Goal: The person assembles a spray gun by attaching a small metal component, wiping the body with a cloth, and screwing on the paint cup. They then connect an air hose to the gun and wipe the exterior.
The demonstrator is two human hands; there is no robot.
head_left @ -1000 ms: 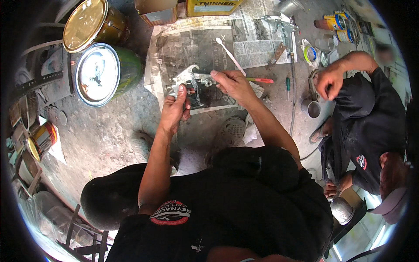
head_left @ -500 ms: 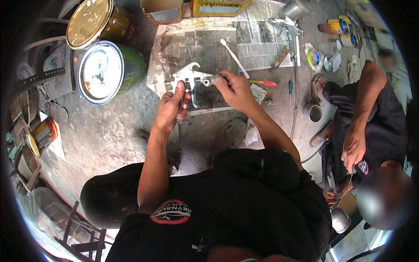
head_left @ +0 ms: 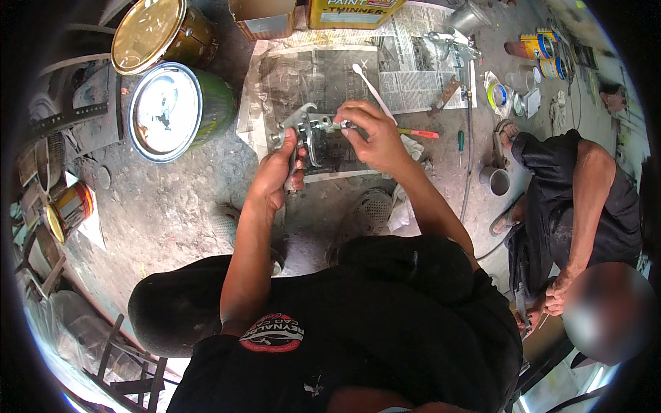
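Observation:
My left hand (head_left: 274, 173) is closed around the handle of a silver spray gun (head_left: 308, 138), held level above the newspaper. The gun's curved hook points up and its trigger hangs on the right side. At its right end, the fingers of my right hand (head_left: 377, 141) pinch a small metal fitting (head_left: 342, 125). This fitting lines up with the gun's front; whether it is attached I cannot tell. Beyond my right hand, a long white brush (head_left: 372, 91) lies on the newspaper (head_left: 413, 86). A red-handled tool (head_left: 418, 133) lies just right of that hand.
At the left stand a green paint can (head_left: 215, 103) and a gold can (head_left: 196, 41). A yellow tin (head_left: 351, 17) is at the back. Another spray gun (head_left: 451, 45), a hose (head_left: 468, 138), a green screwdriver (head_left: 460, 144) and a grey cup (head_left: 494, 180) lie right. A co-worker (head_left: 582, 186) sits at the right.
My right hand has brought the metal fitting in line with the gun's front, its fingers now arched over it. The co-worker's hands have moved lower.

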